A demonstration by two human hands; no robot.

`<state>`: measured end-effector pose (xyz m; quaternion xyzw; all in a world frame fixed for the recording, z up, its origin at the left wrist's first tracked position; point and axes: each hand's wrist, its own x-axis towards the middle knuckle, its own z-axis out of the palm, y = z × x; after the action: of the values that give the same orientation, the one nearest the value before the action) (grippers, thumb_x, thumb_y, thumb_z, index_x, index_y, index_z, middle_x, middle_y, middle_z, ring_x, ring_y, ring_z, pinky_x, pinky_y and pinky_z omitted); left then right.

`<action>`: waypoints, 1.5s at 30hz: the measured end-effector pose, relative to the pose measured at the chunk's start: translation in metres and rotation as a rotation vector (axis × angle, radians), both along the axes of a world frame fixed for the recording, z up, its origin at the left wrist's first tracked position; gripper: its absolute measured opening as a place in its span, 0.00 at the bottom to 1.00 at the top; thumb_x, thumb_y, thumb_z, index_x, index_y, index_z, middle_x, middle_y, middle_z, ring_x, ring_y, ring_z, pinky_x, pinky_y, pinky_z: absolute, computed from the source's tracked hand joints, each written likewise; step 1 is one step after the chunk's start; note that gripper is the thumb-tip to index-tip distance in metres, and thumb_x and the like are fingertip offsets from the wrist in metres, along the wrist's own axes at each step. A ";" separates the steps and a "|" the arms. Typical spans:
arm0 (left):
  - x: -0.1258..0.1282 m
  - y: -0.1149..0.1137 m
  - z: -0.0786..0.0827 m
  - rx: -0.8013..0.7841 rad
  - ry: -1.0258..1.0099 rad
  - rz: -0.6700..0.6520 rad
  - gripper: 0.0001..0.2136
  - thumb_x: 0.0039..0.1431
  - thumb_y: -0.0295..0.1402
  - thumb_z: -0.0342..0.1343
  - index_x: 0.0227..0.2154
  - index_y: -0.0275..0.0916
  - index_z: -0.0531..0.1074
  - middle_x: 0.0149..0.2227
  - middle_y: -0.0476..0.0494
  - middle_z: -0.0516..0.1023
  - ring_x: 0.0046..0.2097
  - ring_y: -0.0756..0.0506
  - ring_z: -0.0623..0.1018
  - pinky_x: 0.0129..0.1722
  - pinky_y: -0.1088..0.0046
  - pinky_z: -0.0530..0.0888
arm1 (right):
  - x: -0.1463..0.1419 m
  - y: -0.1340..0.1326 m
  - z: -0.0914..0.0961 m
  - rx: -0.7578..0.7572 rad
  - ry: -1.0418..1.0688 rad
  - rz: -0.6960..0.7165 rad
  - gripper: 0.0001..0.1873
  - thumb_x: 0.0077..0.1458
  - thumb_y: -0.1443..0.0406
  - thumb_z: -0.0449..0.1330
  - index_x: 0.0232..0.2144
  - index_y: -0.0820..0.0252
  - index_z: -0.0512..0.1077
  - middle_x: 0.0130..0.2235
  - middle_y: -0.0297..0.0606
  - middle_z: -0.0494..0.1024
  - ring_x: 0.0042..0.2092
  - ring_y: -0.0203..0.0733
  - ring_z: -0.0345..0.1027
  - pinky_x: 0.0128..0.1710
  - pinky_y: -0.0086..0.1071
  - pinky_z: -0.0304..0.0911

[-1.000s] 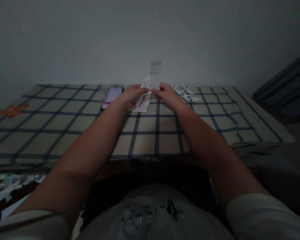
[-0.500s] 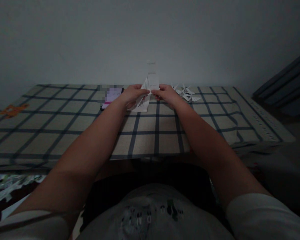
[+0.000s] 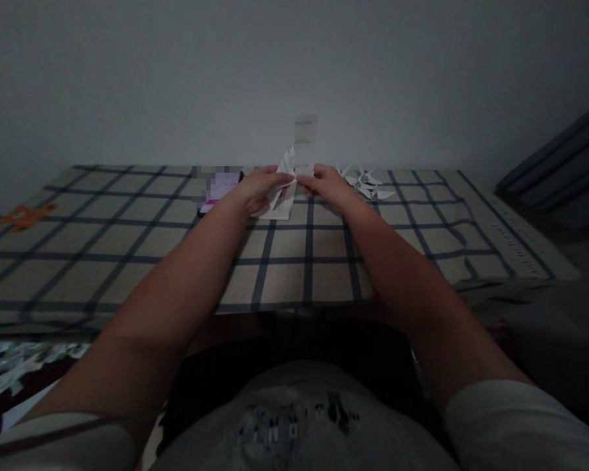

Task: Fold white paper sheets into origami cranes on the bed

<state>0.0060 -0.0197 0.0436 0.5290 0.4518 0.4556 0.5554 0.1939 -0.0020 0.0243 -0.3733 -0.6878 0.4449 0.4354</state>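
A piece of folded white paper (image 3: 287, 161) stands between my two hands, its pointed tip facing up. My left hand (image 3: 265, 186) pinches it from the left with thumb and fingers. From the right, the thumb and forefinger of my right hand (image 3: 321, 182) close on the paper's edge, the two thumbs almost meeting. Under my left hand lies a flat stack of white paper (image 3: 277, 213). Several folded paper cranes (image 3: 366, 182) sit just beyond my right hand. Which fold the fingertips press is too small to make out.
A phone (image 3: 220, 186) with a lit screen lies left of my left hand. A clear strip (image 3: 305, 134) stands against the wall behind the paper. An orange object (image 3: 27, 216) rests at the far left of the checked tablecloth (image 3: 304, 261). Paper scraps (image 3: 19, 366) lie below the table.
Both hands stay nearly in place on the paper. The folded paper's tip has shifted slightly, and the clear strip behind appears a little farther right and more visible.
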 end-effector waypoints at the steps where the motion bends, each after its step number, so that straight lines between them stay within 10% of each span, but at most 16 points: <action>1: 0.000 0.001 -0.001 0.004 0.001 0.004 0.06 0.52 0.25 0.62 0.35 0.35 0.76 0.29 0.46 0.78 0.27 0.52 0.73 0.30 0.78 0.70 | 0.000 -0.001 0.000 -0.002 0.009 -0.007 0.09 0.60 0.61 0.66 0.34 0.60 0.73 0.27 0.30 0.72 0.28 0.31 0.62 0.28 0.25 0.59; 31: -0.002 0.004 -0.003 -0.038 -0.070 -0.075 0.03 0.53 0.25 0.63 0.31 0.36 0.77 0.27 0.46 0.76 0.26 0.50 0.72 0.30 0.72 0.69 | 0.000 -0.002 0.002 0.089 -0.051 -0.040 0.09 0.60 0.62 0.65 0.31 0.60 0.71 0.25 0.29 0.69 0.28 0.32 0.60 0.29 0.27 0.55; 45: -0.004 0.004 0.002 -0.006 -0.062 0.097 0.04 0.54 0.22 0.61 0.29 0.36 0.73 0.24 0.50 0.72 0.24 0.53 0.69 0.26 0.76 0.65 | 0.002 -0.002 0.006 -0.014 0.084 -0.096 0.14 0.59 0.58 0.67 0.30 0.58 0.69 0.29 0.30 0.72 0.30 0.31 0.66 0.32 0.25 0.63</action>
<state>0.0024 -0.0162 0.0455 0.4904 0.4609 0.4967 0.5480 0.1956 -0.0044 0.0306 -0.3899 -0.6471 0.4434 0.4823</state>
